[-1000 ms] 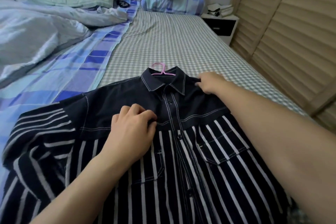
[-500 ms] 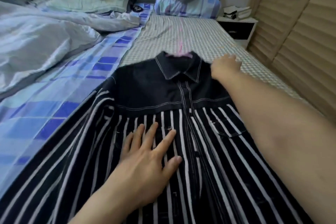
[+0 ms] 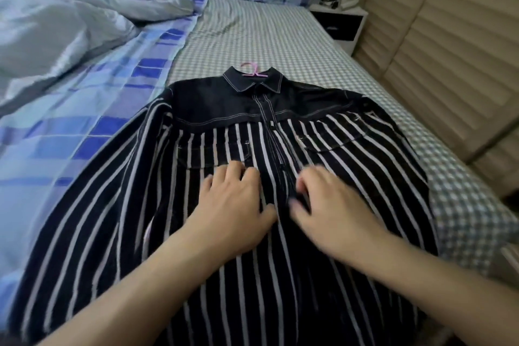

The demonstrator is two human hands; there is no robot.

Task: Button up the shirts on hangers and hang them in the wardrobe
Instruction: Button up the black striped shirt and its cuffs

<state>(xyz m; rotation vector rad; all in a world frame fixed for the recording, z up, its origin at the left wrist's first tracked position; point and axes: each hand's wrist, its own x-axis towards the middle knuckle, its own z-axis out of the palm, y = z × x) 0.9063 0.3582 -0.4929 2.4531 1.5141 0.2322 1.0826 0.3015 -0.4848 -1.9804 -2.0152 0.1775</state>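
Now, from the head view, the shirt (image 3: 224, 205) lies flat and face up on the bed (image 3: 266, 34), its collar pointing away from the person and the pink hanger (image 3: 251, 70) showing just above the collar. The upper placket looks closed with at least one button done near the collar; lower down, blur makes it hard to tell which buttons are fastened.

Both hands rest on the striped front, one on each side of the placket and close together. The left hand (image 3: 233, 205) lies with fingers (image 3: 224, 174) spread and mostly straight, pressing the fabric flat. The right hand (image 3: 334, 205) is blurred; its fingers (image 3: 302, 185) look curled toward the placket edge, but I cannot tell whether they pinch cloth or a button.

Judging from this, the step in hand is fastening a mid-chest button. To do it well, the left hand should hold the buttonhole side taut and flat while the right brings the button under the hole and pushes it through edgewise. Matching each button to its own hole matters, since a skipped one would skew the front. Keeping the shirt flat should stop the hanger slipping from the shoulders.

Beside the bed on the right stand louvred doors (image 3: 449, 50), perhaps the wardrobe. A rumpled duvet (image 3: 56, 22) lies to the left.
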